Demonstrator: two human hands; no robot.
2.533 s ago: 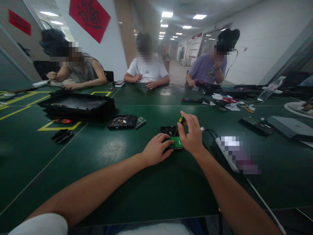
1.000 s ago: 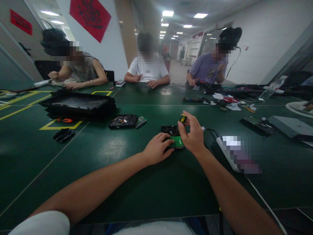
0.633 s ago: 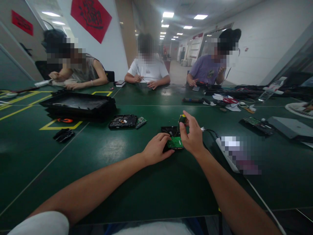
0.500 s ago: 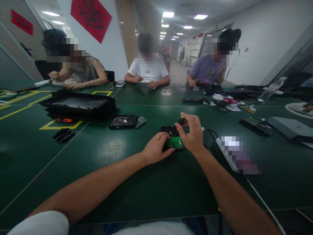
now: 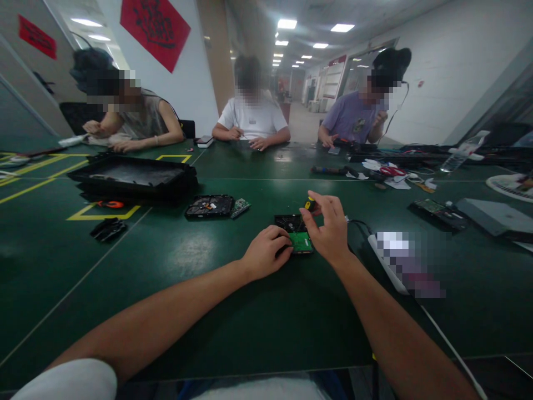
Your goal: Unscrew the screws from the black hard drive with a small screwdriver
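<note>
In the head view, a hard drive [image 5: 300, 243] lies on the green table with its green circuit board facing up. My left hand [image 5: 267, 251] grips its left end, with thumb and fingers closed on it. Above the drive's right side, my right hand [image 5: 331, 229] pinches the yellow-and-black handle of a screwdriver [image 5: 309, 204], held upright. The screwdriver's tip is hard to make out behind my fingers. Just beyond the drive sits a black drive part [image 5: 287, 223], partly hidden by my hands.
Left of centre lie another hard drive [image 5: 209, 206] and a loose circuit board [image 5: 240, 208]. Stacked black trays [image 5: 135, 175] stand farther left. A white power strip [image 5: 385, 266] with a cable is on the right, near a grey box [image 5: 495, 216]. Three people sit across the table.
My left thumb has drawn back to the left, uncovering the drive's front edge. The screwdriver handle has turned in my right fingers and shows more yellow.
</note>
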